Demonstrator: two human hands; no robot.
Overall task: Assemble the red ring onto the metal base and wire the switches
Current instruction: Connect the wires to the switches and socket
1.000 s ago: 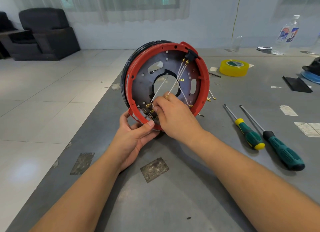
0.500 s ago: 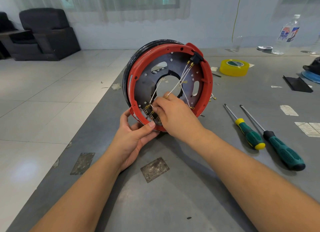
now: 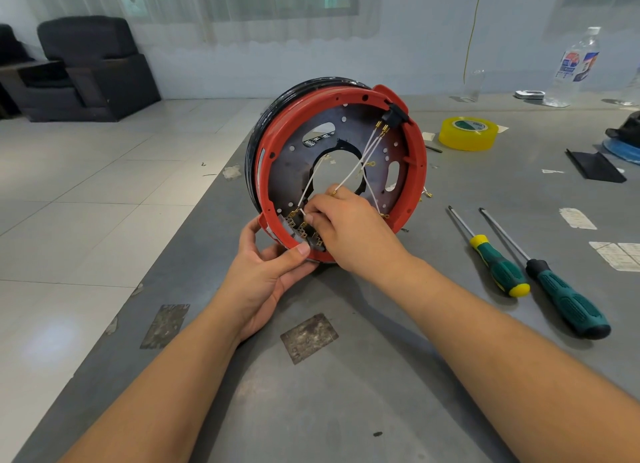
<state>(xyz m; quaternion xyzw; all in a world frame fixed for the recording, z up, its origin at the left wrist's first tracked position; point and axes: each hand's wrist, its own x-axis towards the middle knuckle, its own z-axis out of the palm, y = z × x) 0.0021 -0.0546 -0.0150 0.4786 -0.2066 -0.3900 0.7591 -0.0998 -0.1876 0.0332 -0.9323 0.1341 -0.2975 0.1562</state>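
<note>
Fingers of right hand still pinch a white wire; left hand keeps gripping red ring.

The red ring has tipped rightward, more face-on than before.

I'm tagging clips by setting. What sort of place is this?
Probably an informal workshop in a plain tiled room: a grey worktable with two screwdrivers and yellow tape, plus a dark armchair behind.
</note>
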